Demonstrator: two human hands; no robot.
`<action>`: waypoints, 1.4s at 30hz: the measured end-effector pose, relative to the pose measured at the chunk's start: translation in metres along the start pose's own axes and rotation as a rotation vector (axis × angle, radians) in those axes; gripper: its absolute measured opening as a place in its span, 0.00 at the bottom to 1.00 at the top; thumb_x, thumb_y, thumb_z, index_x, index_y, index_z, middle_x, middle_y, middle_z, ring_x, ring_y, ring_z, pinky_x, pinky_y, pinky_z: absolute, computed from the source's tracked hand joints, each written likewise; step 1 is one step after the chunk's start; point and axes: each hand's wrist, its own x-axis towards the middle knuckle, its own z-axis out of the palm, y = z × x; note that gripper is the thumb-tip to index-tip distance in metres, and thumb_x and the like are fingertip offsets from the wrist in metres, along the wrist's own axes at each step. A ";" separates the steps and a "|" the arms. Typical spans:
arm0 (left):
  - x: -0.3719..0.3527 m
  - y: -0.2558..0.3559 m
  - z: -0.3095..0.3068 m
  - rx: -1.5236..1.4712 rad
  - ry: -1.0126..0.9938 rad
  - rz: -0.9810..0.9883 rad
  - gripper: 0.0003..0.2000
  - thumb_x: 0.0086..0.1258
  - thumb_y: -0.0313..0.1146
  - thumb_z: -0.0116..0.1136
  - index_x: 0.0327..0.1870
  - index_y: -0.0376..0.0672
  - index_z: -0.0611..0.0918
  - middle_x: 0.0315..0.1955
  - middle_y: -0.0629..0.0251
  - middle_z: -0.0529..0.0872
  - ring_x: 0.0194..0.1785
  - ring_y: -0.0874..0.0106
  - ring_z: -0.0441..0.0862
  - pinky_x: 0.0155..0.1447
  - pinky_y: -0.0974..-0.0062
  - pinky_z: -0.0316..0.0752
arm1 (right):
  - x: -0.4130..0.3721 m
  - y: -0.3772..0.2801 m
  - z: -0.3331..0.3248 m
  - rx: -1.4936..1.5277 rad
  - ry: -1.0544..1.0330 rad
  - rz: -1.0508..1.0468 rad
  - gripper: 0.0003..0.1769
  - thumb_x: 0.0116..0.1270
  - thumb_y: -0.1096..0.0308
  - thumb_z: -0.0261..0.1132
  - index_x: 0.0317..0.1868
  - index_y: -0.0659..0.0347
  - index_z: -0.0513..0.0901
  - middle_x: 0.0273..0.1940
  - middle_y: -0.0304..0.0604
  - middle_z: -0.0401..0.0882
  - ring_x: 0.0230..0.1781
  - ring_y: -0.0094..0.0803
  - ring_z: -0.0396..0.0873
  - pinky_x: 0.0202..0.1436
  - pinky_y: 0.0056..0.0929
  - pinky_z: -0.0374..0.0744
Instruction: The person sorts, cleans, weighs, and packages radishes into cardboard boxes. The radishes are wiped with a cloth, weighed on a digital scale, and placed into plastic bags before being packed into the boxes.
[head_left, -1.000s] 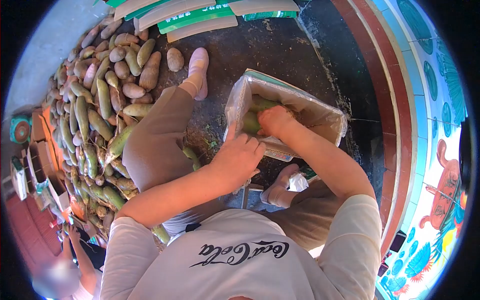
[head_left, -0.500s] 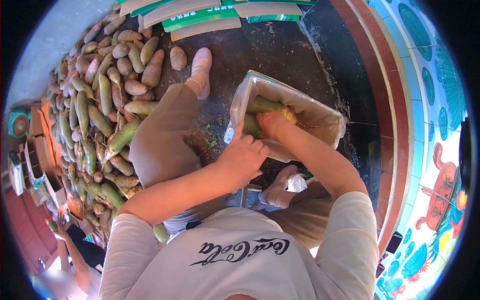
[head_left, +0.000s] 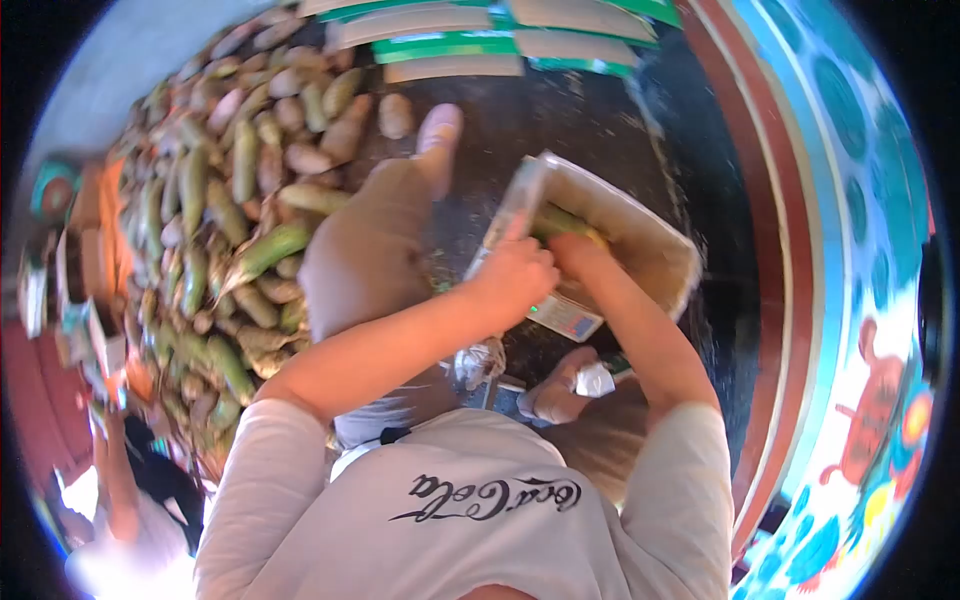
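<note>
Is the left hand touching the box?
Touching. The head view, though blurred, shows the left hand lying right over the near rim of the box, closed on its edge with no gap showing.

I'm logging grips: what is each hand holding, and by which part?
The left hand grips the box by its near rim. The right hand is inside the box, on a green vegetable; blur hides whether it grips.

Dark floor, red curb, seemingly blue mural.
</note>
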 end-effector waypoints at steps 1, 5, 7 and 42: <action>0.002 -0.001 0.005 0.027 -0.009 -0.048 0.03 0.51 0.28 0.53 0.23 0.49 0.79 0.22 0.66 0.77 0.36 0.67 0.78 0.67 0.52 0.55 | -0.017 0.005 -0.005 0.049 0.110 -0.098 0.13 0.53 0.67 0.61 0.40 0.60 0.81 0.43 0.55 0.80 0.47 0.50 0.77 0.50 0.42 0.75; 0.016 0.007 0.027 0.176 -0.071 -0.105 0.07 0.51 0.29 0.51 0.18 0.49 0.82 0.24 0.65 0.83 0.38 0.64 0.81 0.70 0.39 0.42 | -0.096 -0.017 -0.038 0.828 0.386 -0.121 0.25 0.67 0.52 0.51 0.49 0.69 0.75 0.45 0.59 0.78 0.49 0.47 0.76 0.51 0.38 0.71; 0.015 0.008 0.002 0.230 -0.122 -0.088 0.08 0.55 0.35 0.55 0.31 0.47 0.86 0.31 0.65 0.86 0.42 0.62 0.81 0.62 0.35 0.50 | -0.130 -0.025 -0.041 0.858 0.252 -0.199 0.23 0.72 0.55 0.46 0.49 0.69 0.74 0.45 0.57 0.77 0.51 0.41 0.75 0.53 0.33 0.69; -0.526 -0.130 0.058 0.092 -0.017 -2.462 0.36 0.43 0.52 0.70 0.55 0.48 0.72 0.56 0.58 0.72 0.62 0.60 0.66 0.61 0.59 0.65 | -0.168 -0.064 0.029 0.179 0.753 0.018 0.24 0.64 0.71 0.57 0.61 0.64 0.66 0.56 0.56 0.70 0.57 0.51 0.68 0.60 0.42 0.66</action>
